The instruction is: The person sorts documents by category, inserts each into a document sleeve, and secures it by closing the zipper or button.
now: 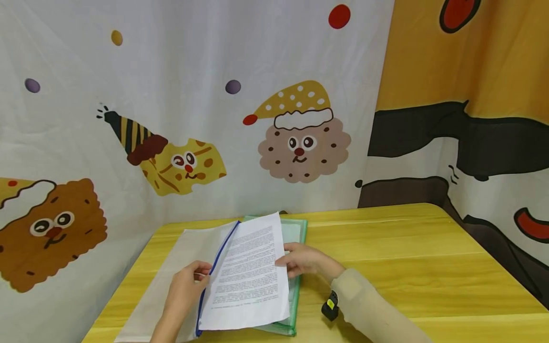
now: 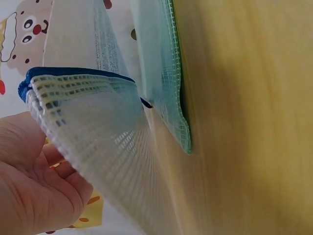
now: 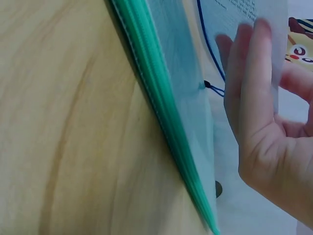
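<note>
Printed sheet (image 1: 249, 276) at the clock's centre. At nine o'clock the left hand (image 1: 183, 288), fingers curled, pinches the white mesh pouch (image 1: 171, 255) by its blue-zipped edge; at three the right hand (image 1: 305, 259) holds the sheet's outer edge between thumb and extended fingers. The sheet lies along the blue zip; how much sits inside cannot be told. Beneath, a green-edged pouch (image 1: 294, 290) shows from twelve to five o'clock. Wooden table (image 1: 386, 252) stretches from one to four, the right sleeve (image 1: 369, 305) crossing near four.
</note>
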`<state>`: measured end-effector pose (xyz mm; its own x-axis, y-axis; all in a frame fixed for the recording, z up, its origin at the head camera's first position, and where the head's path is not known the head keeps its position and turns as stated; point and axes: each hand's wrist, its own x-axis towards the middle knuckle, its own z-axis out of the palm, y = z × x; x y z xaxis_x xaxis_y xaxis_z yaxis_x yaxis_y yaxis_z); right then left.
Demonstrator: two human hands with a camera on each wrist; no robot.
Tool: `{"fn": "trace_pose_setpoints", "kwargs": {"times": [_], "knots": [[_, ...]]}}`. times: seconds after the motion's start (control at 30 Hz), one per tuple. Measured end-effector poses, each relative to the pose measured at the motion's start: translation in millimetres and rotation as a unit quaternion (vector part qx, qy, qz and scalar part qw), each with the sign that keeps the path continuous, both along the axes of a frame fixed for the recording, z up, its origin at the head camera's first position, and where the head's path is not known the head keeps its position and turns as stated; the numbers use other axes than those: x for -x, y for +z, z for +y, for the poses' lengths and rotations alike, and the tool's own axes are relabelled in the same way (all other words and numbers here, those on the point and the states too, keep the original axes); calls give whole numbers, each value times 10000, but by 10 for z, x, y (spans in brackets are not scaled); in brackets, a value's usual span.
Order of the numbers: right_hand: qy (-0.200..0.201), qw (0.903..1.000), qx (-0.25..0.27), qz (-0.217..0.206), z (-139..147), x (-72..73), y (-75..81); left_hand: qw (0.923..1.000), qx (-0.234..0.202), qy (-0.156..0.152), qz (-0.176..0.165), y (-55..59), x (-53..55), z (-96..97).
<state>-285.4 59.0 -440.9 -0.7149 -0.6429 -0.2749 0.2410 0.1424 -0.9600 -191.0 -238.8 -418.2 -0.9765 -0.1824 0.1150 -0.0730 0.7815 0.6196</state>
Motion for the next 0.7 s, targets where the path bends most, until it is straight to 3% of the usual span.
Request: {"fn": "trace_pose_setpoints", "kwargs": {"times": [0.1,0.37,0.7], "knots": [[126,9999,11,92,-29,-44,23,10000,2,-5,29,-3,-1,-2],[-169,9984,1,535,-203,-116,83,9995,37,-167,273,-16,4,-12],[-958,9879,-37,1221,-317,-214,97,9992,126,-119,353,25,13,-12]]}}
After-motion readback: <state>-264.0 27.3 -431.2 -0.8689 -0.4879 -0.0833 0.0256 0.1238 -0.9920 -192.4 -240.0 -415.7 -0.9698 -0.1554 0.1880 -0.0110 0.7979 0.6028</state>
